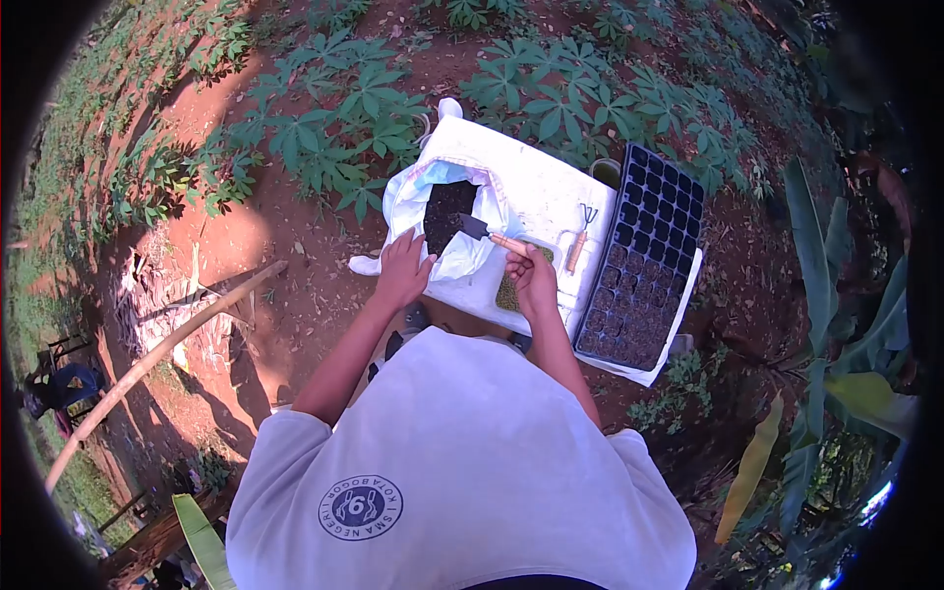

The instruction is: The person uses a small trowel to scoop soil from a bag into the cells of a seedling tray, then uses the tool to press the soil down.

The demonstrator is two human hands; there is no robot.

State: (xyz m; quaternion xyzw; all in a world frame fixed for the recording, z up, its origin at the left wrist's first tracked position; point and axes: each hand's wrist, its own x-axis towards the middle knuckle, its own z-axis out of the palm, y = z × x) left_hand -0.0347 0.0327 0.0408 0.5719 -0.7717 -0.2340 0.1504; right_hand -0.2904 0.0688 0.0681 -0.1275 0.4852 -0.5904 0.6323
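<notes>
A white plastic bag [497, 202] of dark soil [448, 208] stands with its mouth wide on a white table. My left hand [401, 269] is on the near left rim of the bag, gripping the plastic with thumb and fingers apart. In my right hand [533, 282] is a small hand trowel [508, 244], its wooden handle between thumb and fingers. The trowel's dark blade points left over the bag's edge, beside the soil. Under my right hand lies a patch of greenish grains [507, 293], partly hidden.
A black seedling tray [629, 265] sits on the table's right side, its nearer cells filled with soil. A small hand fork [580, 238] lies beside it. Behind is a round pot [606, 172]. Leafy plants [560, 93] grow beyond the table; a wooden pole [162, 366] slants at left.
</notes>
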